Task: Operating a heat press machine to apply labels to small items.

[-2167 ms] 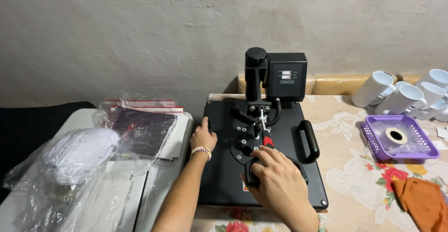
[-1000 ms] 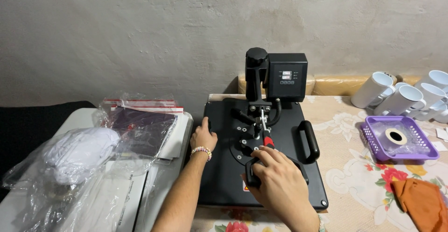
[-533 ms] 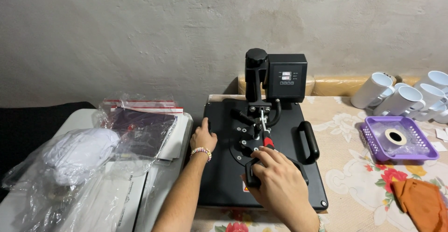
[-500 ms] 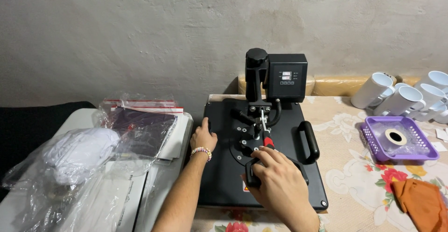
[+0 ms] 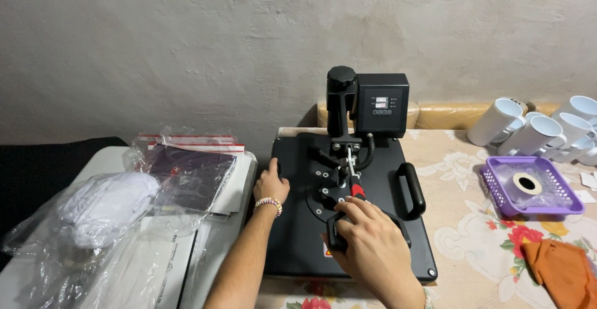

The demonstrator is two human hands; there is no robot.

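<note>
1. A black heat press (image 5: 298,234) is set flat on a table covered by a floral tablecloth (image 5: 460,247), its upper plate lying closed and its control box (image 5: 380,105) standing at the far end against the wall.
2. A pile of clear plastic bags (image 5: 93,222) holding white fabric and dark sheets is seen on the grey surface to the left of the press, well apart from both hands.
3. The right hand (image 5: 370,247) is laid over the front of the press, its fingers curled and clamped around the black front handle (image 5: 334,234) of the lever, just below the red grip (image 5: 357,191).
4. The left hand (image 5: 270,186) is rested on the left edge of the upper plate, fingers loosely spread and pressed flat, nothing being grasped; a beaded bracelet (image 5: 268,204) is worn at the wrist.
5. A second black handle (image 5: 413,189) is fixed to the right side of the plate, untouched by either hand.
6. White mugs (image 5: 528,132) are grouped at the far right, beside a purple tray (image 5: 497,191) in which a roll of tape (image 5: 527,183) is kept.
7. An orange cloth (image 5: 559,272) is left at the right near corner.
</note>
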